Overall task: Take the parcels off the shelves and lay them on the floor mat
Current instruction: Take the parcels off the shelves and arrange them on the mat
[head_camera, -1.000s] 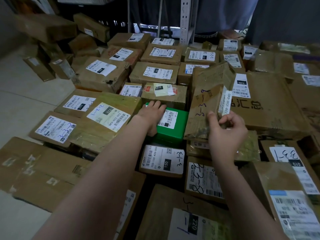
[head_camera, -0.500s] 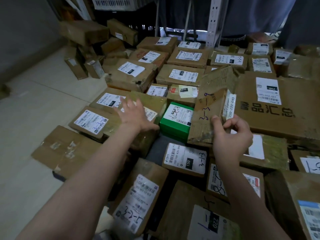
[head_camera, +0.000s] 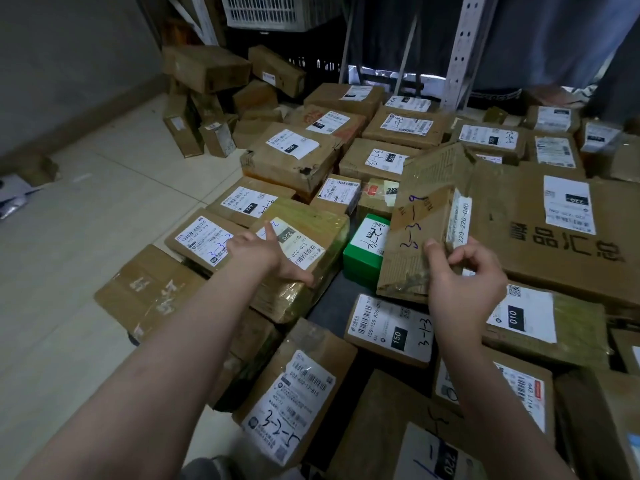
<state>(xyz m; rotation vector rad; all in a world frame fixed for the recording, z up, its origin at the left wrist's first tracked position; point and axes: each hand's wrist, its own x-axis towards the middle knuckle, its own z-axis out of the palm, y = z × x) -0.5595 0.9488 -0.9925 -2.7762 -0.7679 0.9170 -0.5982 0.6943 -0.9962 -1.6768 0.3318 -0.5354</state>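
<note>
While the right hand (head_camera: 464, 282) pinches the near corner of a flat brown parcel (head_camera: 422, 209) — thumb on the face marked in blue pen, fingers curled behind its labelled edge — that parcel stands tilted up among the boxes already laid out. Its face hides the right part of a green box (head_camera: 360, 261), and its labelled edge sits just beside a big printed carton (head_camera: 554, 251). Its lower edge hangs close over a parcel with a 150 label (head_camera: 391, 330); whether the two touch I cannot tell. The left hand (head_camera: 266, 254) lies spread wide on top of a tape-wrapped parcel (head_camera: 311, 271), fingers straight across its white label, thumb stretched along the near edge, gripping nothing. A patch of the dark floor mat (head_camera: 329, 299) shows in the gap between the tape-wrapped parcel, the green box and the 150-label parcel. Parcels crowd the ground on every side of that gap, most with their labels facing up. Further left, a taped brown box (head_camera: 149, 292) lies on the pale tiled floor (head_camera: 86, 237). Behind the spread rise a white perforated shelf upright (head_camera: 460, 46) and a white plastic crate (head_camera: 277, 12), with a loose heap of brown boxes (head_camera: 207, 71) against the wall.
</note>
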